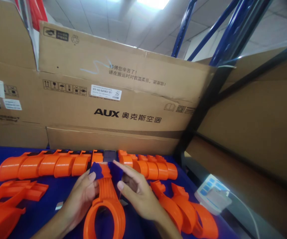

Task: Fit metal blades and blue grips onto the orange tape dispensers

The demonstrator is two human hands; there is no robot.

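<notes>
An orange plastic part with a ring-shaped lower end (104, 202) is held upright between my two hands, low in the middle of the view. My left hand (85, 191) is closed on its left side, the thumb on a dark blue piece (96, 170). On the right, another dark blue piece (116, 172) lies against the orange part's upper end. My right hand (136, 187) is closed around that piece, with the index finger stretched along its top and the thumb lower down.
Rows of orange parts (65, 164) line the back of the blue surface (40, 212). More orange parts (190, 212) lie front right and left. A dark rectangular device (110, 156), cardboard (133, 99) and a white power strip (213, 194) are also there.
</notes>
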